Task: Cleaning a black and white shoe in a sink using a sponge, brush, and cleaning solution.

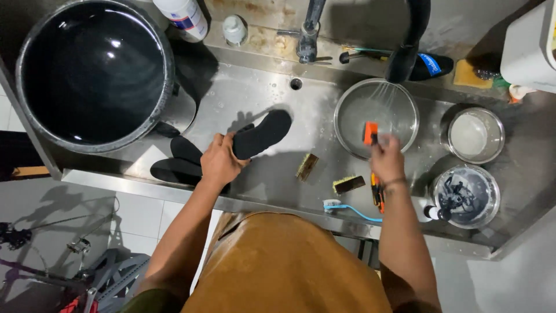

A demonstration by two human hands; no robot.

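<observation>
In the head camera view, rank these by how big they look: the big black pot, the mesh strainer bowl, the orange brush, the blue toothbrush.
1. big black pot
2. mesh strainer bowl
3. blue toothbrush
4. orange brush, though the right hand hides part of it, so the last two are unsure.

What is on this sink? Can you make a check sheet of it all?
Surface: wet steel sink, water drops.
Job's things: black insole; orange brush over a steel bowl.
Clutter: big black pot, two wooden brushes, blue toothbrush, two small bowls, bottles, sponge.
Grippers: left hand holds the insole; right hand holds the brush.
Cables: nothing seen.
Surroundings: tap, black hose, tiled floor, brown apron.
</observation>
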